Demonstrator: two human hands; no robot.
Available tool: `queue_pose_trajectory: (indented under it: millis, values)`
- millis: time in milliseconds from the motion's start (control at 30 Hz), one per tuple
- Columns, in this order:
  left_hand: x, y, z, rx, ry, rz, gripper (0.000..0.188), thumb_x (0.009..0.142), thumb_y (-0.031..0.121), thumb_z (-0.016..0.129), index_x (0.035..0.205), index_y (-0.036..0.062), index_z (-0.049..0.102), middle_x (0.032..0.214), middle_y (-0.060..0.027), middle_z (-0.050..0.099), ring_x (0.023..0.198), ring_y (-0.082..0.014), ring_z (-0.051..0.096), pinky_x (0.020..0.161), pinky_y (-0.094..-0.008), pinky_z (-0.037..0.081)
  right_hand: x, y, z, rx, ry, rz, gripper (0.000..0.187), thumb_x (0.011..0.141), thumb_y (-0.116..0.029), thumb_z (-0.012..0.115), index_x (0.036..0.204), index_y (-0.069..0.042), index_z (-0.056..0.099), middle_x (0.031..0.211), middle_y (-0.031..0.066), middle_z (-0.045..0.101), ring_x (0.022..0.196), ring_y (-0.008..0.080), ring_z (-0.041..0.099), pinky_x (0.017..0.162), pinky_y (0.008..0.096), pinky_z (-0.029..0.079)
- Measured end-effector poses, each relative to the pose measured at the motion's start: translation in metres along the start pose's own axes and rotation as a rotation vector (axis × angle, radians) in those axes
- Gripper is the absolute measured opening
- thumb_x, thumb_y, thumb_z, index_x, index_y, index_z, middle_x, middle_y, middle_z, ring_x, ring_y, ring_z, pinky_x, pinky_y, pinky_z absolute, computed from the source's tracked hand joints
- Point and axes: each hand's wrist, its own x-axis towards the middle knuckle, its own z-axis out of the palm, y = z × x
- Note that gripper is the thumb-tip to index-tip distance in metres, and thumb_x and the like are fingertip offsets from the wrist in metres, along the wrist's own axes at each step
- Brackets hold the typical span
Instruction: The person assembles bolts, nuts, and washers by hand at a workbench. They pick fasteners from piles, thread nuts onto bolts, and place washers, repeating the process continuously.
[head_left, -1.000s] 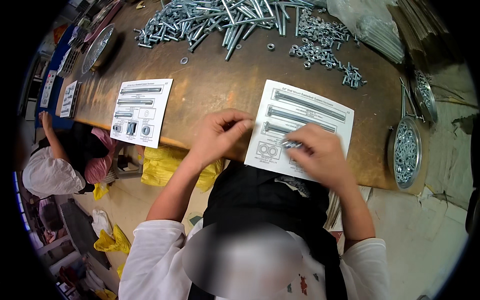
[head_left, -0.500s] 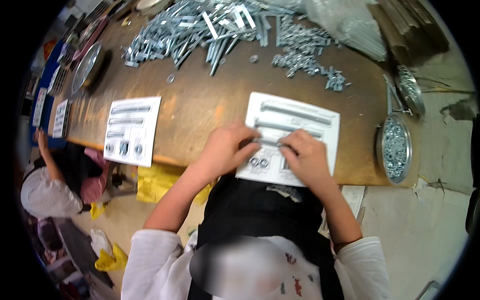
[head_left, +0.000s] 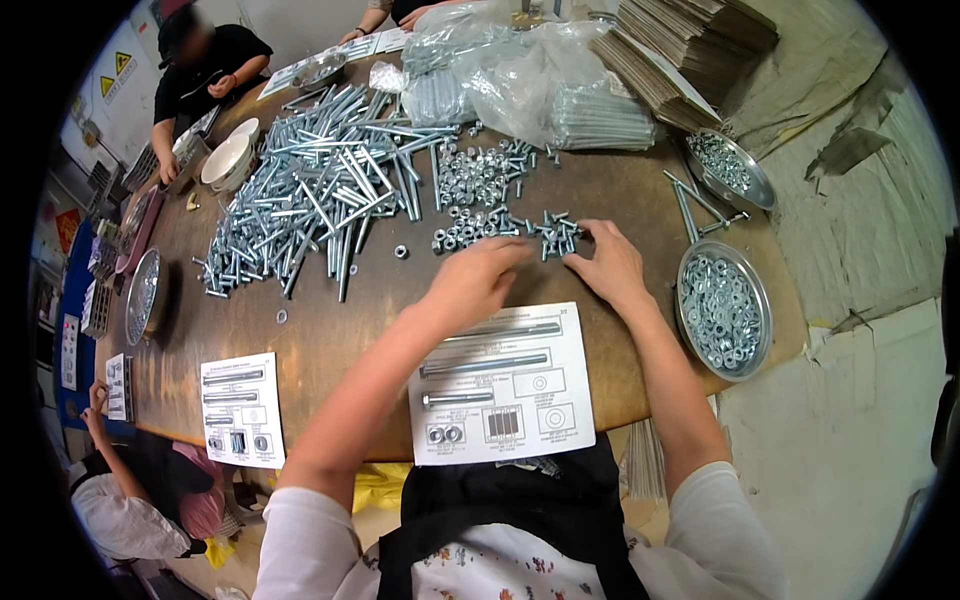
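Both my hands reach past a white printed card [head_left: 575, 440] to a small pile of short bolts [head_left: 556, 238]. My left hand [head_left: 475, 285] is at the pile's left side, by the loose nuts [head_left: 470, 180], with its fingers partly bent and apart. At the right side, the thumb and forefinger of my right hand [head_left: 612, 268] are spread at the pile's edge. On the card lie a long bolt [head_left: 515, 331], a second long bolt [head_left: 490, 366], a shorter bolt [head_left: 460, 399] and two nuts [head_left: 444, 434]. Printed outlines fill its right side.
A big heap of long bolts [head_left: 300, 190] covers the table's left middle. Steel bowls of washers [head_left: 722, 312] and small hardware [head_left: 722, 165] stand right. Plastic-wrapped rods [head_left: 600, 120] and cardboard [head_left: 690, 60] lie at the back. Another filled card [head_left: 240, 410] is left; other people work nearby.
Both hands have left the card and moved forward to the short bolts. The view has shifted, showing more of the table's far side. The shorter bolt now lies free on the card.
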Motion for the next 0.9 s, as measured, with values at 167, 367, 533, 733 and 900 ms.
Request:
queue_pose_trajectory:
  millis: [167,367,533,733,900]
  values:
    - [0.071,-0.033,0.041,0.233,-0.145,-0.018,0.038,0.080,0.006,0.065,0.118,0.0058,0.063,0.118,-0.0147,0.062,0.117,-0.0352,0.055,0.100,-0.0441,0.046,0.036,0.011,0.031,-0.031,0.079,-0.231,0.047,0.075,-0.031,0.077,0.116,-0.010,0.067,0.120,0.0109,0.063,0.116,0.0345,0.056,0.097,0.0437,0.047]
    - [0.049,-0.019,0.039,0.201,-0.180,0.027,0.026,0.077,0.021,0.077,0.097,0.0084,0.067,0.089,-0.0105,0.068,0.085,-0.0331,0.068,0.074,-0.0434,0.054,-0.011,0.005,0.016,0.087,-0.125,-0.259,0.024,0.079,-0.020,0.072,0.100,-0.011,0.070,0.107,0.0059,0.068,0.103,0.0300,0.062,0.092,0.0444,0.048]
    - [0.046,-0.017,0.038,0.131,-0.181,-0.091,0.020,0.079,0.021,0.075,0.093,0.0073,0.069,0.081,-0.0120,0.070,0.079,-0.0337,0.068,0.071,-0.0436,0.053,-0.013,0.008,0.014,-0.057,0.180,-0.519,0.014,0.078,-0.016,0.072,0.089,-0.007,0.071,0.093,0.0083,0.069,0.091,0.0277,0.064,0.084,0.0391,0.051]
    - [0.041,-0.017,0.044,0.426,-0.136,0.099,0.020,0.087,0.027,0.067,0.080,0.0071,0.067,0.076,-0.0099,0.067,0.075,-0.0322,0.068,0.067,-0.0433,0.054,-0.020,-0.008,0.003,0.583,0.241,-0.024,0.017,0.082,-0.003,0.067,0.098,-0.001,0.072,0.090,0.0068,0.069,0.077,0.0137,0.065,0.070,0.0258,0.051]
    - [0.042,-0.020,0.052,0.535,-0.150,0.197,0.017,0.085,0.025,0.066,0.088,0.0085,0.065,0.090,-0.0084,0.065,0.082,-0.0312,0.067,0.069,-0.0446,0.055,-0.041,-0.032,-0.010,0.779,0.184,-0.035,0.021,0.086,0.000,0.065,0.105,0.000,0.072,0.089,0.0040,0.066,0.078,0.0077,0.061,0.071,0.0214,0.049]
